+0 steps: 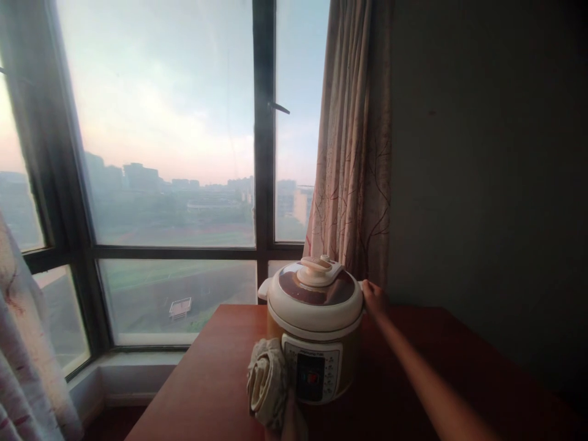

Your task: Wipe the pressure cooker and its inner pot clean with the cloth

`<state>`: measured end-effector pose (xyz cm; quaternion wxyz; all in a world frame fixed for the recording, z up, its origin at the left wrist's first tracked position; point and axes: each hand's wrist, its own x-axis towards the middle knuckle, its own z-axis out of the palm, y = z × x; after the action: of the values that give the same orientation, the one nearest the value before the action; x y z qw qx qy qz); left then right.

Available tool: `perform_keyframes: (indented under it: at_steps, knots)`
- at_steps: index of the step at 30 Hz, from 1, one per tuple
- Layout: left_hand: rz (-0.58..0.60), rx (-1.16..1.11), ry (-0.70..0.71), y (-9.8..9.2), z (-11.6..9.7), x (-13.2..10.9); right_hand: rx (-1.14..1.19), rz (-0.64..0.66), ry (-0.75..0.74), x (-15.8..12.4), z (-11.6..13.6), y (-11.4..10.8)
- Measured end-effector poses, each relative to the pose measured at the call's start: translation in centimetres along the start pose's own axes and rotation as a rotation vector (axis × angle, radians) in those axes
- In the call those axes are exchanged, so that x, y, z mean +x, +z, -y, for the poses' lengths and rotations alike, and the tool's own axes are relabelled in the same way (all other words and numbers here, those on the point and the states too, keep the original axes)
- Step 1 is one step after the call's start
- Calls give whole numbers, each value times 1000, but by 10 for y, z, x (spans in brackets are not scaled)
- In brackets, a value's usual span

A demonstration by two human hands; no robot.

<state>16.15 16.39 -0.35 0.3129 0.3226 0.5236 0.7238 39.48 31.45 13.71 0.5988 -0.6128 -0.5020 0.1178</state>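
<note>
Head view: a pressure cooker (316,349) stands on a red-brown desk (206,380) in front of a tall window (169,153).
Cooker position: near the middle of the desk, upright, its control panel (312,373) facing the camera.
Lid: the lid (316,303) sits on the pot, cream at the rim and brown on top, with a cream knob at the centre.
Right hand: the right hand (374,297) reaches out on a straight arm and touches the cooker's right side at the lid rim.
Right grip: fingers curled onto the cooker's edge, grasping it there.
Cloth: a bunched, pale cloth (267,389) is pressed against the cooker's lower front left, just beside the panel.
Left hand: only a sliver of the left hand (290,424) shows at the bottom edge, under the cloth.
Left grip: mostly hidden by the cloth, so I cannot tell whether it is clenched.
Side handle: a small cream handle (263,289) juts from the cooker's left side, untouched.
Surroundings: a patterned curtain (353,153) hangs behind the cooker, next to a dim wall (482,153).
</note>
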Motion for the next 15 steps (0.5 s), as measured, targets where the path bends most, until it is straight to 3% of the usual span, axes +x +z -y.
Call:
perform_keyframes:
  at_steps: [2, 5, 8, 11, 13, 15]
  knots:
    - [15, -33, 96, 9, -13, -1, 10, 13, 0, 1, -1, 0]
    - [92, -20, 283, 22, -49, 19, 21, 22, 1, 2, -1, 1]
    - [264, 104, 563, 32, -101, 59, 31, 21, 2, 2, 0, 1]
    - [474, 237, 712, 46, -154, 109, 47, 34, 3, 1, -1, 0]
    - [628, 296, 642, 60, -178, 143, 57, 42, 7, 1, -2, 0]
    - [730, 287, 401, 76, -189, 173, 64, 45, 15, 1, -3, 0]
